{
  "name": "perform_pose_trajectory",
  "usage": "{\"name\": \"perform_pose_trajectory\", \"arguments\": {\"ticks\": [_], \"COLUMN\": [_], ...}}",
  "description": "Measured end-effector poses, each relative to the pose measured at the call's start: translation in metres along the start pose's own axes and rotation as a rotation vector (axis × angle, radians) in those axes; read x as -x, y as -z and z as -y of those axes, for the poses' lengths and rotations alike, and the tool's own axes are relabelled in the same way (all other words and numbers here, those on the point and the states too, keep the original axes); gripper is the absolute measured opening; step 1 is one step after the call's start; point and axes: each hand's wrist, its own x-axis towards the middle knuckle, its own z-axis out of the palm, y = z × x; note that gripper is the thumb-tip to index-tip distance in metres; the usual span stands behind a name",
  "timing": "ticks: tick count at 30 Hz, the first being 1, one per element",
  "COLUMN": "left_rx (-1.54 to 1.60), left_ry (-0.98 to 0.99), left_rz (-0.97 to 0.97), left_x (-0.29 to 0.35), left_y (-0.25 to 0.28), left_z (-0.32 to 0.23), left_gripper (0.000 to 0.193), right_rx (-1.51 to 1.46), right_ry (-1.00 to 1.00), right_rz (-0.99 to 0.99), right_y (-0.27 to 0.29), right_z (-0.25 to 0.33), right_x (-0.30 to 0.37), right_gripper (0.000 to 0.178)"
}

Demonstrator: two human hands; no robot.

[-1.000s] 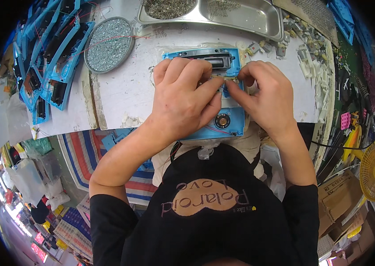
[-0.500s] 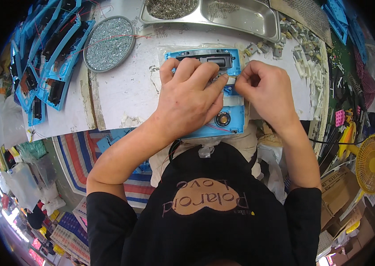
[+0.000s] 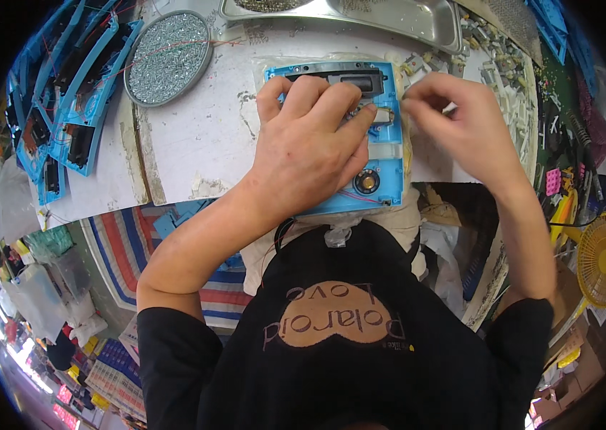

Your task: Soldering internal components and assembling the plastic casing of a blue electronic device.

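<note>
A blue plastic housing (image 3: 387, 172) lies open-side up at the table's near edge, on a clear plastic bag. Inside it I see a black part (image 3: 361, 84) along the far end, a small silver-white part (image 3: 383, 115), a pale strip (image 3: 386, 151) and a round black speaker-like part (image 3: 366, 181). My left hand (image 3: 310, 143) is bent over the housing's left half, holding it, with the thumb tip beside the silver-white part; what lies under the palm is hidden. Just off the housing's right edge, my right hand (image 3: 464, 122) has thumb and forefinger pinched; anything between them is too small to make out.
A round dish of small metal screws (image 3: 168, 59) sits at the far left, near stacked blue housings (image 3: 91, 107) with red wires. Along the back stands a metal tray (image 3: 417, 29). Small white and grey parts (image 3: 507, 93) are heaped at the right. A yellow fan (image 3: 604, 259) is beyond the table.
My right hand has drawn back to the right, away from the housing, uncovering its right edge and the silver-white part. My left hand stays on the housing. The whole view has shifted slightly.
</note>
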Motion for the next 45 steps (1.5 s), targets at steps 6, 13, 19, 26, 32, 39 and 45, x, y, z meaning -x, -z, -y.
{"name": "perform_pose_trajectory", "arguments": {"ticks": [6, 13, 19, 26, 32, 39, 45], "left_rx": [0.024, 0.026, 0.036, 0.028, 0.036, 0.015, 0.049], "left_ry": [-0.014, 0.004, -0.014, -0.024, -0.009, -0.022, -0.011], "left_rz": [0.013, 0.022, 0.015, 0.012, 0.029, 0.028, 0.022], "left_x": [-0.004, -0.003, -0.004, -0.005, -0.003, -0.005, -0.007], "left_y": [0.001, 0.001, 0.0, 0.001, 0.002, 0.002, 0.003], "left_z": [-0.001, -0.001, 0.0, 0.0, -0.002, -0.002, -0.002], "left_gripper": [0.035, 0.035, 0.034, 0.035, 0.036, 0.036, 0.034], "right_rx": [-0.467, 0.041, 0.486, 0.574, -0.165, -0.415, -0.372], "right_ry": [-0.284, 0.041, 0.21, 0.394, -0.045, -0.281, -0.276], "right_rz": [-0.012, -0.162, -0.078, 0.208, 0.132, 0.134, 0.178], "right_y": [-0.012, -0.025, -0.018, 0.004, -0.001, -0.004, -0.002], "right_z": [-0.016, 0.002, 0.014, 0.014, -0.016, -0.013, -0.01], "right_x": [0.008, 0.011, -0.007, -0.037, -0.013, -0.009, -0.011], "right_gripper": [0.02, 0.016, 0.016, 0.018, 0.014, 0.018, 0.017]}}
